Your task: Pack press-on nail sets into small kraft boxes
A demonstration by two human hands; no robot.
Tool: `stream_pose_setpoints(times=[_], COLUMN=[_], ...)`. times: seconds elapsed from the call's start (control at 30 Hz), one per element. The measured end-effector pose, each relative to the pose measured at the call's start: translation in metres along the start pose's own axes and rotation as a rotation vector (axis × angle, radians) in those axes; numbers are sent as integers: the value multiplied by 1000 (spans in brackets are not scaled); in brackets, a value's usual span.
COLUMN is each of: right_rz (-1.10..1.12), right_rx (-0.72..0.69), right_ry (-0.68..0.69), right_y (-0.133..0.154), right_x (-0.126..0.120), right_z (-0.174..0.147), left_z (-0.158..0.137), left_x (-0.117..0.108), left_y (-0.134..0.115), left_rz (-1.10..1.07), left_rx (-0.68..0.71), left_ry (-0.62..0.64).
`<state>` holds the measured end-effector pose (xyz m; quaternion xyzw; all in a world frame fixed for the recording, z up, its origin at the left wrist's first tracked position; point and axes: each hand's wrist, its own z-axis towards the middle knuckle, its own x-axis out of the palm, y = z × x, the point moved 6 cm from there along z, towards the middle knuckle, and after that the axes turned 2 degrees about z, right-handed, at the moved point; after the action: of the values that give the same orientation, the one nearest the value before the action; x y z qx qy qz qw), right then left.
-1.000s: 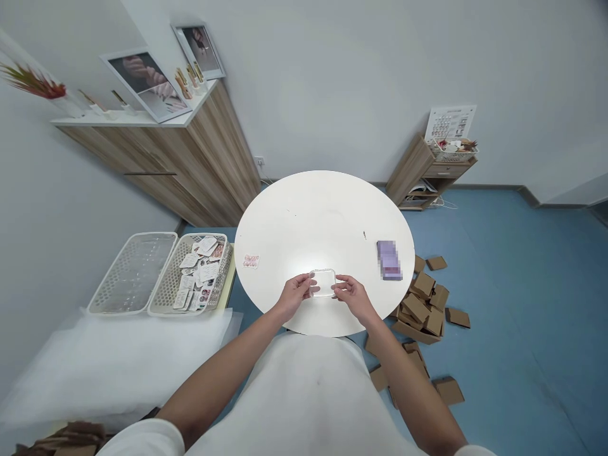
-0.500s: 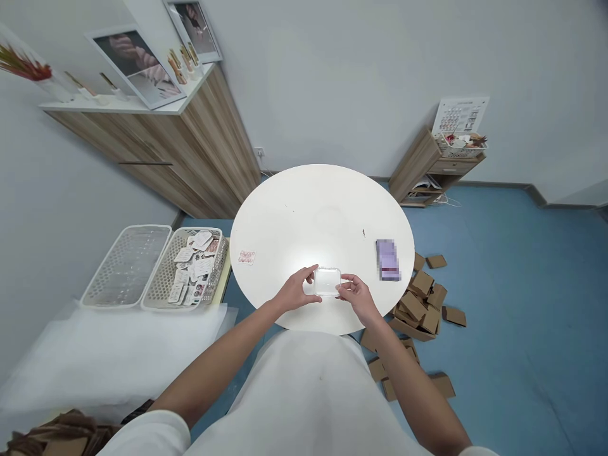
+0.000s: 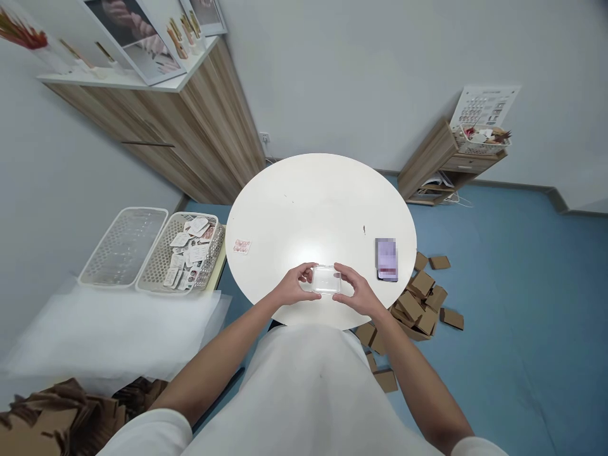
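A small clear plastic box is held between my two hands above the near part of the white oval table. My left hand grips its left end, with thumb at the near corner and index finger at the far corner. On the right end, my right hand has its thumb and fingers at the near and far corners. The box looks see-through, and I cannot make out anything inside. A small card with pink marks lies near the table's left edge.
A blurred purple item lies on the table's right side, near a tiny dark scrap. Small brown cardboard boxes are heaped on the floor at right. To the left stands a white basket of cards beside another white basket.
My right hand has shifted its hold, from fingers at the box's right edge to thumb and index spanning its near and far corners. The camera view has tilted slightly.
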<state>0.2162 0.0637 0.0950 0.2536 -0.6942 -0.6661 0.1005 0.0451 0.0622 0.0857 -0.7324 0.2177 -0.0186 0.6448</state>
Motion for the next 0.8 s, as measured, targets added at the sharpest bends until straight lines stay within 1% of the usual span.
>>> stream_pose_setpoints(times=[0.17, 0.3, 0.47, 0.67, 0.8], right_rz=[15, 60, 56, 139, 136], right_rx=[-67, -91, -88, -56, -32], right_ry=[-88, -130, -115, -136, -105], right_y=[-3, -5, -6, -11, -15], right_x=[-4, -6, -12, -18, -20], right_z=[2, 3, 9, 8, 7], left_z=[0, 0, 2, 5, 3], left_x=[6, 10, 17, 22, 24], left_y=[-1, -1, 5, 11, 19], left_rz=[-53, -71, -198, -433, -460], left_rx=[-1, -14, -95, -190, -237], left_ry=[-7, 1, 27, 50, 33])
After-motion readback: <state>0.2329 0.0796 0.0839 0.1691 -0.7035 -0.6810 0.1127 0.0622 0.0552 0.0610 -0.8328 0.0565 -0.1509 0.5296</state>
